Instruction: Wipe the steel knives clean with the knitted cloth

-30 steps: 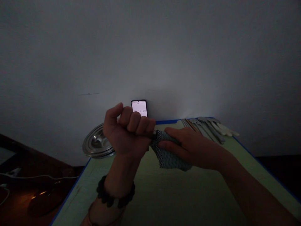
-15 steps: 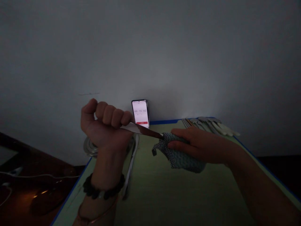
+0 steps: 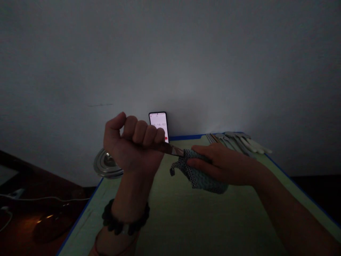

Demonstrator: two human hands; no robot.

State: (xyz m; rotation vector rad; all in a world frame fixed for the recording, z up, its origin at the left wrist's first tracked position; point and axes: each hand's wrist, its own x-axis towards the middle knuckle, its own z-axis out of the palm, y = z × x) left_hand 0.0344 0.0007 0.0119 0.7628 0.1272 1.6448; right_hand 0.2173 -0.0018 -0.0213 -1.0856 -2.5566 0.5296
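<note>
My left hand (image 3: 134, 142) is closed in a fist around a metal table knife (image 3: 173, 150), its palm side turned toward me. The exposed part of the knife points right and slightly down. Its far end goes into a grey-green cloth (image 3: 205, 174) with a black-and-white checked edge. My right hand (image 3: 218, 161) pinches this cloth around the knife end, fingers and thumb pointing left. A small loop of the cloth hangs at its left side. Both hands are above the pale green table (image 3: 186, 220), and the knife's handle end is hidden in my left fist.
A phone (image 3: 159, 119) showing a timer leans against the wall (image 3: 213, 71). Round metal lids or plates (image 3: 102, 167) lie at the table's left back. Spoons and other cutlery (image 3: 231, 140) and white-handled pieces (image 3: 255, 145) are lined up at the right back. A white cable (image 3: 53, 198) runs at left.
My left hand has moved right, closer to the cloth, so less of the knife shows between my hands. My left arm now covers the knife lying on the table. My right hand shifted slightly left.
</note>
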